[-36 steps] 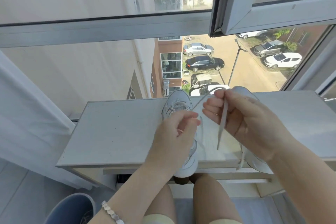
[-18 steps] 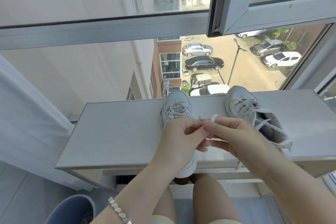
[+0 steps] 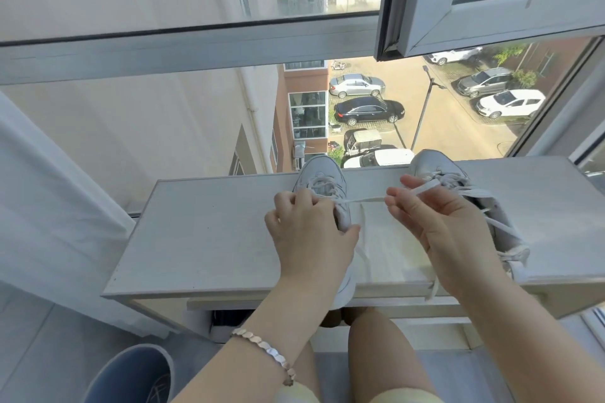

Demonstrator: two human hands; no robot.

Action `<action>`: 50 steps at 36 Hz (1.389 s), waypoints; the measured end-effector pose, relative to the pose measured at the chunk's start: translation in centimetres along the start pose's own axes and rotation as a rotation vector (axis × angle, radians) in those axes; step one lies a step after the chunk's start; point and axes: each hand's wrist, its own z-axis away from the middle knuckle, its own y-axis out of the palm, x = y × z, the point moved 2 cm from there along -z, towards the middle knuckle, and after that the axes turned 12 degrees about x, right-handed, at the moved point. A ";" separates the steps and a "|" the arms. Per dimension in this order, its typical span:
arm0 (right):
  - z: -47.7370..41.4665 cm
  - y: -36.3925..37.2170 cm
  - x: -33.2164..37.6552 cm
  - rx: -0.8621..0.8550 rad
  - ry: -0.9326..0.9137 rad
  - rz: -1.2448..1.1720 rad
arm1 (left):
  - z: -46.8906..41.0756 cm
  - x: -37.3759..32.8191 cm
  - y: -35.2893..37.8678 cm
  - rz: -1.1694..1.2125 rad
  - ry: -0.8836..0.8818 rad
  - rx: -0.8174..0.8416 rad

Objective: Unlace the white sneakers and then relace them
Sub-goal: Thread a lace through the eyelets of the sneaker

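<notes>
Two white sneakers stand on a pale table (image 3: 209,239), toes toward the window. My left hand (image 3: 307,232) grips the upper of the left sneaker (image 3: 322,175) and covers most of it. A flat white lace (image 3: 363,200) runs taut from that shoe to the right. My right hand (image 3: 435,222) pinches the lace's end between thumb and fingers. The right sneaker (image 3: 458,180) sits behind my right hand, with loose laces trailing over the table's front edge.
A blue bin (image 3: 131,376) stands on the floor at lower left. A white curtain (image 3: 49,206) hangs on the left. An open window sash (image 3: 491,10) juts in above the table. My knees are under the table's front edge.
My right hand has moved from beside the left hand out to the right, drawing the lace taut sideways. The left hand stays on the left sneaker.
</notes>
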 end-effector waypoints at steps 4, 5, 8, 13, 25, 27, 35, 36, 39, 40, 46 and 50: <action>0.2 0.0 0.0 -0.008 -0.012 0.003 | 0.0 1.0 1.0 0.183 -0.062 0.057; 0.3 0.1 -0.1 -0.003 -0.006 0.019 | 0.0 1.3 1.0 0.236 -0.063 0.063; 0.6 0.5 -0.9 0.033 0.034 0.092 | 0.1 1.9 0.7 0.398 -0.061 0.102; 0.7 1.6 -2.7 0.082 0.124 0.143 | -0.1 2.6 -0.3 0.479 -0.088 0.255; 0.4 2.6 -4.8 0.018 0.075 0.114 | 1.3 2.7 -0.1 0.543 -0.080 0.256; 0.4 2.7 -5.0 -0.014 0.057 0.102 | 1.4 2.8 0.0 0.559 -0.084 0.259; 0.4 2.8 -5.4 -0.049 -0.002 0.166 | 1.4 3.1 0.2 0.627 -0.077 0.233; 0.5 2.7 -5.3 -0.052 -0.028 0.213 | 1.4 3.1 0.2 0.631 -0.077 0.229; 0.7 2.6 -5.2 -0.048 -0.098 0.332 | 1.4 3.1 0.3 0.644 -0.082 0.224; 0.7 2.6 -5.2 -0.043 -0.114 0.356 | 1.4 3.1 0.3 0.645 -0.080 0.221; 0.9 2.8 -5.5 -0.068 -0.113 0.361 | 1.5 3.3 0.5 0.628 -0.061 0.226; 0.7 3.0 -5.7 -0.042 0.026 0.180 | 1.4 3.7 0.3 0.659 -0.036 0.285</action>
